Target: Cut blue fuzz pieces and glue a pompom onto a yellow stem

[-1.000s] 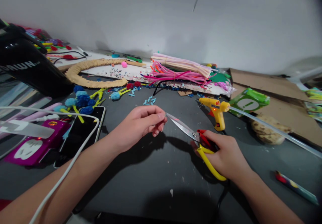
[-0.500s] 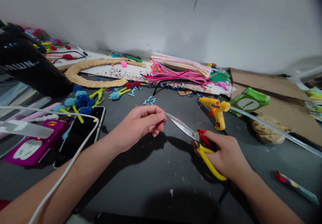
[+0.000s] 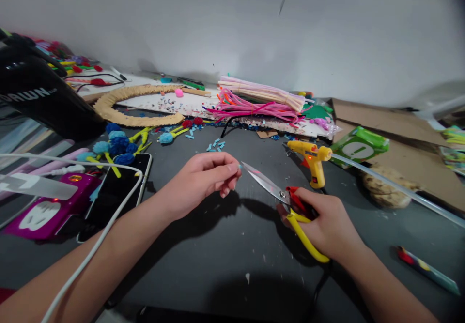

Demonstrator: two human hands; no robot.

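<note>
My left hand (image 3: 214, 175) is pinched, thumb against forefinger. A tiny light-blue piece (image 3: 240, 166) shows at its fingertips; most of it is hidden. My right hand (image 3: 323, 221) grips scissors (image 3: 267, 183) by their red and yellow handles. The blades look closed and point up-left, with the tip just short of my left fingertips. Behind my left hand, several short light-blue cut pieces (image 3: 217, 145) lie on the dark grey table (image 3: 232, 269).
A yellow glue gun (image 3: 313, 161) with a long clear stick stands right, by a green packet (image 3: 361, 146). Pink and cream pipe-cleaner bundles (image 3: 261, 101) lie at the back. Left are a tan ring (image 3: 109, 112), blue pompom flowers (image 3: 119, 144), a phone (image 3: 112, 192), a purple box (image 3: 54, 211) and a white cable (image 3: 105, 238).
The scissors have drawn back slightly to the right, and a small gap now separates their tip from my left fingertips. My left hand has hardly moved.
</note>
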